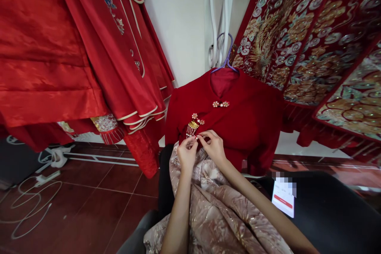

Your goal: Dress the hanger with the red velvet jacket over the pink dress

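Note:
A dark red jacket hangs on a purple hanger in front of me. A pearl clasp sits at its collar, and a second clasp with a gold fan tassel lies lower on the front flap. My left hand pinches the flap just below the tassel. My right hand pinches the same spot from the right, fingertips almost touching the left ones. Both hands are closed on a small fastening of the jacket. A pink-gold brocade skirt hangs beneath my forearms.
Red satin garments hang at the left. Embroidered red panels hang at the right. White cables lie on the red tile floor at the left. A dark seat with a white tag is at the lower right.

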{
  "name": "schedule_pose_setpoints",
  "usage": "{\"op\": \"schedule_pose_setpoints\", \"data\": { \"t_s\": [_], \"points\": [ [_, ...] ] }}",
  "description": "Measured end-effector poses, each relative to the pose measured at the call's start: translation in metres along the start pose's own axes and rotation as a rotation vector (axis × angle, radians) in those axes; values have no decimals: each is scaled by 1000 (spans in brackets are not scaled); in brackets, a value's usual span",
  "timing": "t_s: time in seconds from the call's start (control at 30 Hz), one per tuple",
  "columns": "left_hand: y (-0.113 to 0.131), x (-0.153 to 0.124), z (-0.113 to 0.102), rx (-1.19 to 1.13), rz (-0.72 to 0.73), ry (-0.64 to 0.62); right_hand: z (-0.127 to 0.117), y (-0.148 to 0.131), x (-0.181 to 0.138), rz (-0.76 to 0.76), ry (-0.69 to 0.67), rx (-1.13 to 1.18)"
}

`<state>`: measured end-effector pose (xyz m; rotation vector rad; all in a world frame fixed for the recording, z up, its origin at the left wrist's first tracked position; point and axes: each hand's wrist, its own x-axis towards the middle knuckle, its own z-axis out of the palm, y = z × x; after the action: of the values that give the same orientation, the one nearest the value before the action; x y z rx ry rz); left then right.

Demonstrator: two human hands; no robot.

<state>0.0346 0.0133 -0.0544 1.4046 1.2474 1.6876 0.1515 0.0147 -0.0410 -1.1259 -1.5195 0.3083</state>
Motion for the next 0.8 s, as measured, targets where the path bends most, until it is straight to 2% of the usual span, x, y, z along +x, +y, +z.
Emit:
{"op": "schedule_pose_setpoints", "data": {
  "t_s": [0.17, 0.4, 0.53, 0.67, 0.8],
  "points": [
    [-1, 1, -2, 6, 24, -45, -6, -4, -1, 55, -56, 93],
    [3, 7, -21, 122, 88, 23, -44, -8, -22, 165, -125, 150],
    [12, 5, -24, 173, 143, -117, -61, 0, -35, 182, -175, 135],
    [14, 1, -19, 330, 245, -148, -60, 2, -35, 157, -197, 194],
    [8, 1, -15, 462, 308, -129, -54, -3, -34, 90, -286, 308]
  ]
}}
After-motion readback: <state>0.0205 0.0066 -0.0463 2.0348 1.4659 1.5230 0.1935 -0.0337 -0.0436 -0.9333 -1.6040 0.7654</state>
